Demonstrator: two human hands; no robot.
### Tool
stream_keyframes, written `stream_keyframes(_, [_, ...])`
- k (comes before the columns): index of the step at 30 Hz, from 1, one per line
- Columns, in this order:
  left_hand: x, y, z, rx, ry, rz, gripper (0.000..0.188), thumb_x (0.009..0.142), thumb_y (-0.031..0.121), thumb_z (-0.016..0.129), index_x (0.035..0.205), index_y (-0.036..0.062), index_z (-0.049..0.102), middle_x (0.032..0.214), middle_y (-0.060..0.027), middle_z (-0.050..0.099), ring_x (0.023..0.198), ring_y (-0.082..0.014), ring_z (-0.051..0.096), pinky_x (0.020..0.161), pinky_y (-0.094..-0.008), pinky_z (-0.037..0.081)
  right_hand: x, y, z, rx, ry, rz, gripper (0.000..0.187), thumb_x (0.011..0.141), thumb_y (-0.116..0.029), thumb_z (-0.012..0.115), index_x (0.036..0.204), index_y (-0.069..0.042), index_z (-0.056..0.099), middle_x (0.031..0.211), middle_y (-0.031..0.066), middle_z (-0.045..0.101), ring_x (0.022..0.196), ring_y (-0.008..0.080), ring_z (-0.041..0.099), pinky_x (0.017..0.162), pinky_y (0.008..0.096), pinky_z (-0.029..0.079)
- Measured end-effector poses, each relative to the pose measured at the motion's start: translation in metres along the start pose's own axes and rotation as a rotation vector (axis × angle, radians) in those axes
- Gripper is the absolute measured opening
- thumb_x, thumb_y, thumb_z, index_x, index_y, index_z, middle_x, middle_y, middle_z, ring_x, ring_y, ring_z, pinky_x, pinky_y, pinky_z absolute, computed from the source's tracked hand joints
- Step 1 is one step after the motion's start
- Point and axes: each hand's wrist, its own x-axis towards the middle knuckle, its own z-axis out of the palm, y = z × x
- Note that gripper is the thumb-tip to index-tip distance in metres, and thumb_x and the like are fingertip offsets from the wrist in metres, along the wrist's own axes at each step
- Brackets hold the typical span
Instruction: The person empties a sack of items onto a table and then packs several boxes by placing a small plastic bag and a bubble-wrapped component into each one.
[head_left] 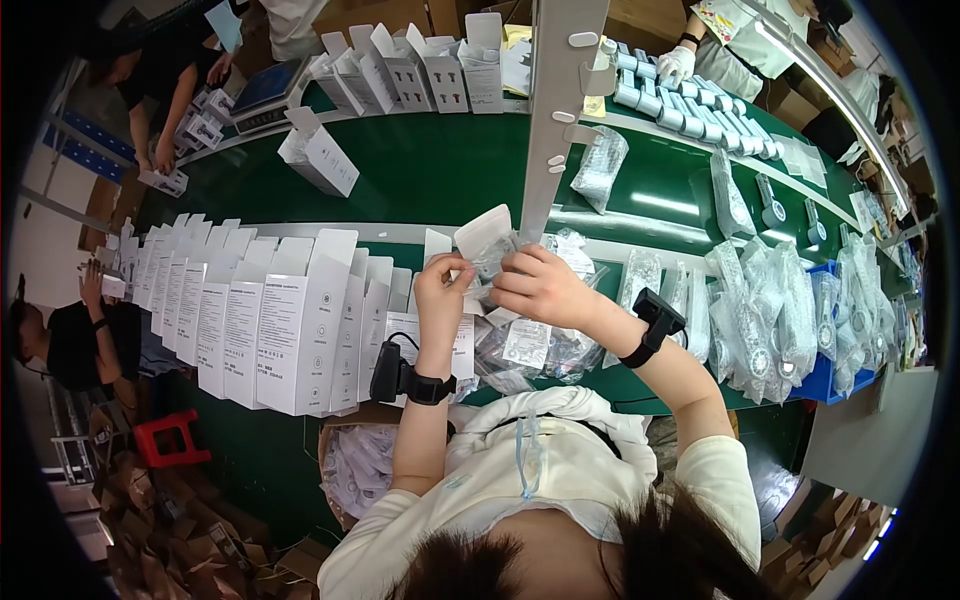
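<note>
In front of my chest, both hands meet over a small white carton, its raised flap [482,228] tilted up. Crumpled clear plastic bag [490,256] shows at its mouth. Thumb and fingers of my left hand [442,288] are closed at the carton's left edge. From the right, my right hand [540,287] has its fingers closed on the clear bag; its contents cannot be made out. Beneath my hands lies a heap of clear bags with small parts [560,350], a white printed label [527,343] among them. Each wrist wears a black strapped device.
Tall white open cartons [300,330] stand in a row at the left. Bubble-wrapped handheld devices [770,310] pile around a blue bin [828,385] at right. A grey post [560,110] rises beyond my hands. Across the green table [430,160], other people handle boxes and silvery devices.
</note>
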Motion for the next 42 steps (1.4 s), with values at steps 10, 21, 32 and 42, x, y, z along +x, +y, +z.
stream_keyframes(10, [-0.01, -0.002, -0.005, -0.316, -0.124, -0.024, 0.015, 0.077, -0.005, 0.056, 0.092, -0.0023, 0.055, 0.098, -0.0071, 0.054, 0.089, -0.0134, 0.052, 0.078, -0.0226, 0.039, -0.038, 0.004, 0.047, 0.664, 0.478, 0.506, 0.087, 0.055, -0.023, 0.079, 0.127, -0.008, 0.035, 0.123, 0.0134, 0.041, 0.118, 0.0256, 0.038, 0.103, 0.0418, 0.023])
stream_keyframes(21, [-0.012, -0.082, -0.033, 0.308, -0.034, -0.226, 0.082, 0.062, 0.016, 0.072, 0.128, -0.0019, 0.025, 0.12, -0.029, 0.034, 0.11, -0.0411, 0.038, 0.093, -0.0424, 0.033, 0.12, 0.038, 0.08, 0.392, 0.673, 0.771, 0.102, 0.052, -0.006, 0.078, 0.135, -0.01, 0.019, 0.125, 0.0165, 0.032, 0.113, 0.0343, 0.036, 0.096, 0.0381, 0.032])
stream_keyframes(32, [-0.03, -0.025, -0.012, 0.473, 0.112, 0.113, 0.077, 0.061, 0.004, 0.058, 0.129, -0.0022, 0.022, 0.117, -0.0258, 0.033, 0.108, -0.0408, 0.036, 0.092, -0.044, 0.031, 0.13, 0.11, 0.144, 0.294, 0.884, 1.076, 0.088, 0.063, -0.006, 0.071, 0.135, -0.009, 0.02, 0.132, 0.0181, 0.027, 0.112, 0.032, 0.039, 0.091, 0.0364, 0.036])
stream_keyframes(42, [-0.029, 0.019, -0.032, 0.409, 0.019, 0.434, 0.072, 0.057, 0.005, 0.062, 0.123, 0.0101, 0.032, 0.116, -0.0238, 0.03, 0.103, -0.0396, 0.037, 0.089, -0.0465, 0.032, -0.058, 0.143, 0.064, 0.309, 1.028, 1.277, 0.021, 0.081, -0.012, 0.052, 0.096, 0.002, 0.052, 0.077, 0.0119, 0.057, 0.066, 0.0206, 0.055, 0.063, 0.0303, 0.046])
